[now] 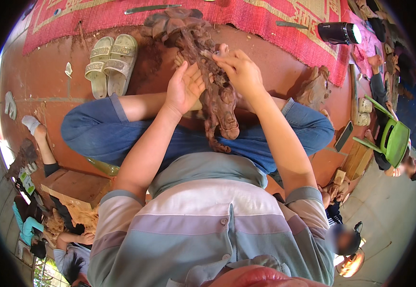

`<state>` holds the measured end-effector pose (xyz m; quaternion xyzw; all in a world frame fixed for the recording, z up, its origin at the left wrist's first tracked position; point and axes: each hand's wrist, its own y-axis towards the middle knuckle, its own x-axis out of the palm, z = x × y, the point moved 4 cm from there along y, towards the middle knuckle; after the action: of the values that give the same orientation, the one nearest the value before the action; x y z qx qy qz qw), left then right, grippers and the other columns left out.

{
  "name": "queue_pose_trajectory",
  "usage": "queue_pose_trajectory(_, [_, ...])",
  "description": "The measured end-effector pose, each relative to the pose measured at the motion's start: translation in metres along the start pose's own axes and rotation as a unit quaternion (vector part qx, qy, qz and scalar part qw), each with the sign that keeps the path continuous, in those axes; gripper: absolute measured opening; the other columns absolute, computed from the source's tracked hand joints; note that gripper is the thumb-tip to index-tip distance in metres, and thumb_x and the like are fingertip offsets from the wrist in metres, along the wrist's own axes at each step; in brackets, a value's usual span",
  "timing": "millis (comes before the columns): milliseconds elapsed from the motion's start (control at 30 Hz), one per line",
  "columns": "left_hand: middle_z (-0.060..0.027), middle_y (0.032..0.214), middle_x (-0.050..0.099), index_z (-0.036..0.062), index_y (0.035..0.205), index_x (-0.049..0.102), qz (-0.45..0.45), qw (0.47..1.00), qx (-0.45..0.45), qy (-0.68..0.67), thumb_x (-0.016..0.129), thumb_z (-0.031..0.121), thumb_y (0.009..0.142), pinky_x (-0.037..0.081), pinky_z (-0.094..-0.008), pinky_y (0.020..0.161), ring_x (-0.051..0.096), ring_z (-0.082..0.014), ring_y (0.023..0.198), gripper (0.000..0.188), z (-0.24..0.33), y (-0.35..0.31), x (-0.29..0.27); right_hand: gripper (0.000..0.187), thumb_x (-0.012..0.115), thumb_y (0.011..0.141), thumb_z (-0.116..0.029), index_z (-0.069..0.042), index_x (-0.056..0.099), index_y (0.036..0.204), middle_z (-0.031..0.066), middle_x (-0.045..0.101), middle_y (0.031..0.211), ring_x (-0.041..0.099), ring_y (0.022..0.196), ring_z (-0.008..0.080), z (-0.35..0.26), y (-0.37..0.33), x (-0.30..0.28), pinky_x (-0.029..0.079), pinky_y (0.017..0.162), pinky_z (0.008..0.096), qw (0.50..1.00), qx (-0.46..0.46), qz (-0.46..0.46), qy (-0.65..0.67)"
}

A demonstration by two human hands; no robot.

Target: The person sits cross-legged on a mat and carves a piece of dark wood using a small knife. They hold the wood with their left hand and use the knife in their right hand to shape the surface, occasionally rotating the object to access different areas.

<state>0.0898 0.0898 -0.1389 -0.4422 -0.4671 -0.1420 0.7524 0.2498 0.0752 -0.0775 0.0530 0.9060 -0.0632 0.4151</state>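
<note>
A long, dark brown wood carving (227, 107) with knotted, figure-like shapes lies lengthwise between my crossed legs, its far end broad and rough. My right hand (241, 71) is over the carving's right side, with thumb and fingertips pinched together against its upper part. Whatever small thing sits in that pinch is too small to make out. On the other side, my left hand (185, 88) is turned palm up next to the carving, fingers apart and curved, holding nothing. Part of the left fingertips' edge meets the carving's outline; I cannot tell whether they touch.
Pale slide sandals (111, 64) stand at the far left. A red woven mat (246, 19) bears a thin flat tool (153, 8) and a dark cylinder (334, 33). A phone (344, 136), a green chair (394, 141) and other people are rightward. A wooden block (76, 186) sits near left.
</note>
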Motion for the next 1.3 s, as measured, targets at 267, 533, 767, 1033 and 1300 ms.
queue_pose_trajectory(267, [-0.0155, 0.125, 0.055, -0.0024, 0.129, 0.045, 0.009, 1.000, 0.004, -0.018, 0.041, 0.039, 0.097, 0.038, -0.0375, 0.103, 0.052, -0.0246, 0.117, 0.052, -0.004, 0.000, -0.007, 0.016, 0.069, 0.081, -0.024, -0.019, 0.075, 0.095, 0.0063, 0.065, 0.087, 0.063, 0.077, 0.0214, 0.073, -0.059, -0.039, 0.049, 0.070, 0.0314, 0.991, 0.136, -0.004, 0.018])
queue_pose_trajectory(533, [-0.0146, 0.126, 0.054, -0.0024, 0.130, 0.045, -0.001, 1.000, 0.005, -0.003, 0.041, 0.038, 0.097, 0.037, -0.0374, 0.104, 0.051, -0.0238, 0.116, 0.052, -0.001, 0.002, 0.000, 0.014, 0.070, 0.079, -0.025, -0.019, 0.074, 0.090, 0.0057, 0.062, 0.079, 0.063, 0.075, 0.0247, -0.002, -0.001, 0.007, 0.049, 0.065, 0.0337, 0.993, 0.039, 0.108, -0.011])
queue_pose_trajectory(767, [-0.0146, 0.128, 0.052, -0.0022, 0.131, 0.044, 0.019, 1.000, 0.008, 0.005, 0.042, 0.038, 0.096, 0.036, -0.0374, 0.105, 0.050, -0.0241, 0.118, 0.053, -0.003, 0.002, -0.003, 0.014, 0.071, 0.078, -0.026, -0.020, 0.073, 0.091, 0.0036, 0.062, 0.081, 0.063, 0.075, 0.0240, 0.016, -0.029, -0.005, 0.050, 0.066, 0.0351, 0.993, 0.079, 0.088, -0.014])
queue_pose_trajectory(1033, [-0.0132, 0.129, 0.052, -0.0017, 0.131, 0.044, 0.007, 1.000, 0.011, 0.007, 0.042, 0.039, 0.096, 0.035, -0.0358, 0.104, 0.049, -0.0241, 0.118, 0.053, -0.003, 0.001, -0.001, 0.014, 0.069, 0.079, -0.026, -0.019, 0.072, 0.090, 0.0042, 0.062, 0.084, 0.063, 0.077, 0.0254, -0.004, -0.007, 0.012, 0.050, 0.066, 0.0360, 0.984, 0.068, 0.163, -0.011])
queue_pose_trajectory(1300, [-0.0134, 0.129, 0.053, -0.0016, 0.131, 0.044, 0.004, 1.000, 0.015, 0.019, 0.039, 0.038, 0.098, 0.035, -0.0368, 0.105, 0.049, -0.0237, 0.119, 0.052, -0.005, 0.001, -0.001, 0.013, 0.066, 0.081, -0.029, -0.019, 0.073, 0.087, 0.0014, 0.062, 0.084, 0.063, 0.077, 0.0248, -0.008, 0.009, 0.012, 0.050, 0.066, 0.0363, 0.988, 0.013, 0.151, -0.024])
